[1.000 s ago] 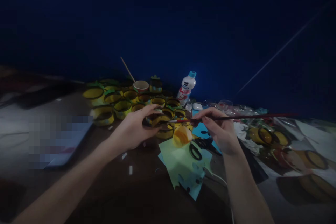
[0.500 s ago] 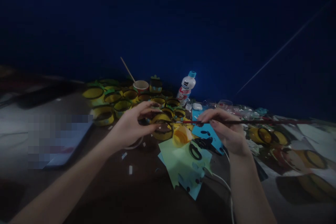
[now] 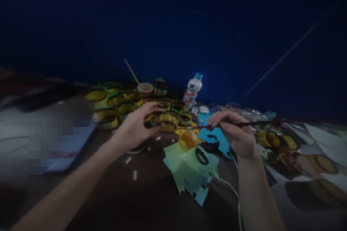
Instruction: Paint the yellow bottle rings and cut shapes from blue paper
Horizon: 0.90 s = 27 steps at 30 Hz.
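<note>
From far away, I see the left hand (image 3: pixel 137 126) curl its thumb and fingers around a yellow cup (image 3: pixel 167 122), toward the table's (image 3: pixel 151 195) far edge. I think it holds that way to keep the cup steady, with the right side bare. The right hand (image 3: pixel 234 130) pinches a thin brush (image 3: pixel 253 122), maybe so the tip is easy to steer. The brush runs left to right, almost flat, tip pointing left near the cup. I can't tell where the cup's mouth faces.

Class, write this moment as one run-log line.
left hand: holding yellow cup | right hand: holding paintbrush | tip contact: unclear | scissors: partly on green paper
</note>
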Each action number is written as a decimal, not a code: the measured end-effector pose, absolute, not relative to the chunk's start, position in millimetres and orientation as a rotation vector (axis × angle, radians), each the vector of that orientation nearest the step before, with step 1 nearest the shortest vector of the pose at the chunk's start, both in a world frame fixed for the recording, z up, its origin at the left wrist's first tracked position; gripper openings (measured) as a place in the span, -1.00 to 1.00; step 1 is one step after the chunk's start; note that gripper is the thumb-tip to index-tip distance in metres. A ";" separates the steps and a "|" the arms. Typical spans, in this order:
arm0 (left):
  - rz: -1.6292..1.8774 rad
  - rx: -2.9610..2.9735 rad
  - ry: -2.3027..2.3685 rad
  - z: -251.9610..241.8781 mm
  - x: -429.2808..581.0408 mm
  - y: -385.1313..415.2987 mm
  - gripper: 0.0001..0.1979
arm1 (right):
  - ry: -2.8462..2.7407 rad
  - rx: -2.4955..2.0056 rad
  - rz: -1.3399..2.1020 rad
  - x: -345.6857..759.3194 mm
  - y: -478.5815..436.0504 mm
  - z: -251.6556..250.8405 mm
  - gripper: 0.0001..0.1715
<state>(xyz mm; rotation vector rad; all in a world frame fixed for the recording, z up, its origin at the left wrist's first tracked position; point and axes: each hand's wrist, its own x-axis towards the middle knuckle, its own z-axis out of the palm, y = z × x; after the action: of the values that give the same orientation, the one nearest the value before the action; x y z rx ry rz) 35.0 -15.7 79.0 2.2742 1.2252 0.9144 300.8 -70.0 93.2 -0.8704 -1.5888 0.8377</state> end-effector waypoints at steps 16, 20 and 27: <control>0.796 2.731 1.105 73.0 52.1 -29.5 -0.49 | -2.140 -1.122 0.261 240.9 -61.2 64.6 -0.67; 0.804 2.585 1.084 72.7 53.0 -32.7 -0.45 | -2.124 -1.146 0.232 241.3 -60.1 61.7 -0.70; 0.820 2.179 1.103 76.4 51.1 -28.5 -0.24 | -1.819 -1.176 0.451 246.6 -61.8 67.3 -0.69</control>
<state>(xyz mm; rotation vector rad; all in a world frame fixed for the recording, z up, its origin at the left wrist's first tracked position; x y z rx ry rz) 51.1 -28.5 76.4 2.1790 1.1031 0.8198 246.6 -61.8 67.3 -1.1764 -1.8190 0.4512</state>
